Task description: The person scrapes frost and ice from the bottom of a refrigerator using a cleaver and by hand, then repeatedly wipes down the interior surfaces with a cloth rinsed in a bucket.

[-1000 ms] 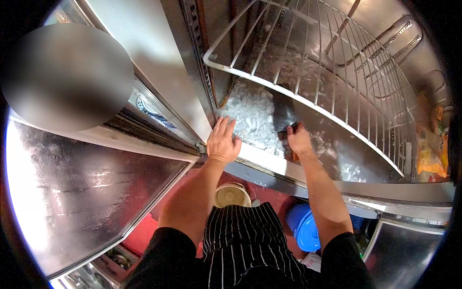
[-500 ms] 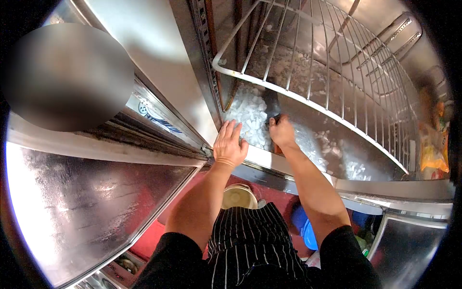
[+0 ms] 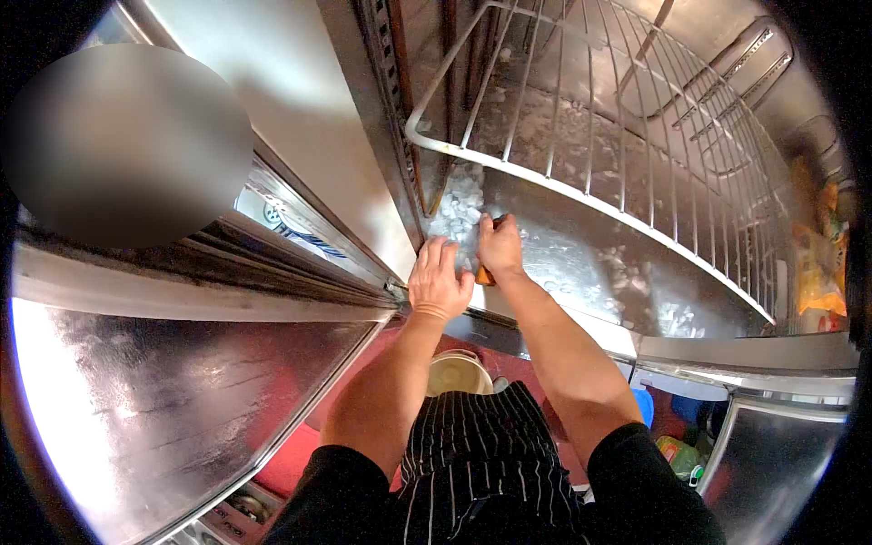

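Holding the tool (image 3: 486,275) tight in the right hand (image 3: 500,247), with the grip closed around it. Down low inside the fridge (image 3: 536,202), near the front edge (image 3: 604,338), with some orange showing under the fist and most of the rest hidden by it. Just beside that, resting the left hand (image 3: 440,283) flat at the front corner, grip open and thumb out, with nothing held in it. Past the fingertips, a little pile of white ice (image 3: 460,202) by the side wall. To the right of the fist, a wet, shiny patch and more small bits of ice. Above all this, a big white wire rack (image 3: 589,193), slanting across. Far off to the right, a yellow and orange bag (image 3: 820,282). Below, on the red floor (image 3: 295,454), a round, pale bucket (image 3: 457,373), just past the stripy apron (image 3: 481,445).
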The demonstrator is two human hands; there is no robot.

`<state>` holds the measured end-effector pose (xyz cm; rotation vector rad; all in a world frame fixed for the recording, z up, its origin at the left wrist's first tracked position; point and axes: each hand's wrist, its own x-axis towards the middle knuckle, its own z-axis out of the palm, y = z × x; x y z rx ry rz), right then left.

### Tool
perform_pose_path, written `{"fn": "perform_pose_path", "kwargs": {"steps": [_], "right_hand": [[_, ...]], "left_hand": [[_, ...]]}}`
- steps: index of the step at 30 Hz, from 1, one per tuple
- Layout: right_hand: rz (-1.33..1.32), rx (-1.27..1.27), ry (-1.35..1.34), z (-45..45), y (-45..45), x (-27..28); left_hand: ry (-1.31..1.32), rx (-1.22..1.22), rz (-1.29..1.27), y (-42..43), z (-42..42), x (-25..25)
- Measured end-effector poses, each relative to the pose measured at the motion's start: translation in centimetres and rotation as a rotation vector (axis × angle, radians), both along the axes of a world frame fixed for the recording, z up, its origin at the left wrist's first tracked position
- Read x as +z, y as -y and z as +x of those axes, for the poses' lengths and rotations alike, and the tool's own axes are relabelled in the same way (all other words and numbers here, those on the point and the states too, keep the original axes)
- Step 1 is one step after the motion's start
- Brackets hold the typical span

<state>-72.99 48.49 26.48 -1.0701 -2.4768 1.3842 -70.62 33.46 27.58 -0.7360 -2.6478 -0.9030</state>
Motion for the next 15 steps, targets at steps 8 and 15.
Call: {"fn": "perform_pose_path", "kwargs": {"steps": [8, 15], "right_hand": [[-0.034, -0.046, -0.309, -0.4, -1.5, -4.0], [-0.312, 0.002, -0.281, 1.1, -2.0, 3.8]], "left_hand": [[-0.001, -0.012, 0.037, 0.0, 0.1, 0.4], [-0.017, -0.007, 0.028, 0.0, 0.1, 0.4]]}}
